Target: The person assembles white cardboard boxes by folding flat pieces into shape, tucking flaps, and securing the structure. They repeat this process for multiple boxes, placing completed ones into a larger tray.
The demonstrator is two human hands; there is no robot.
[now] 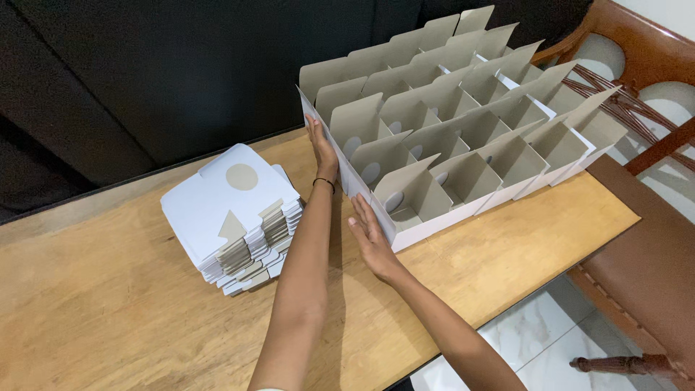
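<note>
From the head camera, both hands press flat against the near side of a block of folded cardboard boxes (463, 137) that stands on a wooden bench (108, 304). The boxes are open-topped, white outside and grey-brown inside, packed side by side in rows with their flaps standing upright — the block runs from the middle of the bench off toward its far right corner.

The left hand (322, 150) lies farther along the block's white side wall, palm against it, fingers (313, 127) straight, held together and pointing up; a thin dark band sits around that wrist. The right hand (371, 239) is nearer the camera, at the block's near corner, its fingers (362, 210) stretched out and slightly apart, flat on the wall — neither hand grips anything.

Just left of the arms, apart from the block, a stack of flat unfolded box blanks (232, 217) rests on the bench, white on top with a grey circle and triangle showing. A wooden chair (637, 43) stands beyond the bench's right end.
</note>
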